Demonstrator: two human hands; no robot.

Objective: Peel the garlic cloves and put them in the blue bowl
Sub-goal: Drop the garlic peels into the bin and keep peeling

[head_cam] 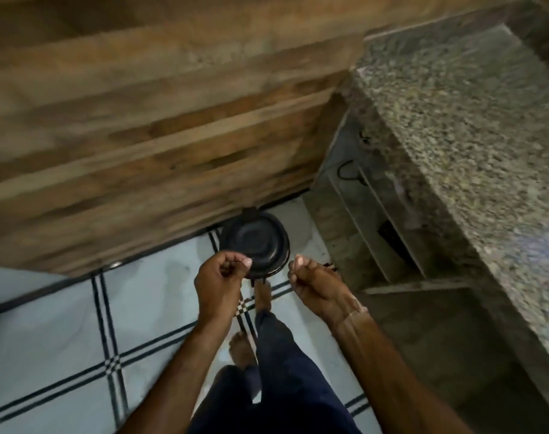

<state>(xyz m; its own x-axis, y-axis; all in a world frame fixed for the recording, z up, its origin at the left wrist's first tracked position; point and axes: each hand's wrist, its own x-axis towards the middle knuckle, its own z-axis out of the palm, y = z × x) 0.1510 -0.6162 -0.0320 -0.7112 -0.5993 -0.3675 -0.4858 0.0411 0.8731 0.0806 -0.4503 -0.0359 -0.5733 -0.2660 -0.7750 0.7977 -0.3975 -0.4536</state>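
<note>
Head cam: tiled floor point(63, 324), granite counter point(470, 136), wood door point(141, 120); both grips clenched, holding nothing visible.

The floor tiles point(48, 324) are pale blue-white with black double lines. The round lidded bin point(255, 242) is black, the counter point(461, 126) speckled grey-beige, the cabinet point(141, 120) streaked brown, the trousers point(282, 364) dark navy.

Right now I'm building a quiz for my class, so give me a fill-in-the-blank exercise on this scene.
1. The round black lidded bin stands on the ____ tiled floor with dark lines.
2. Both the left hand and right hand have their fingers ____.
3. The speckled granite countertop lies to the person's ____.
4. The person's feet are ____.

Missing words: white; curled; right; bare
</note>
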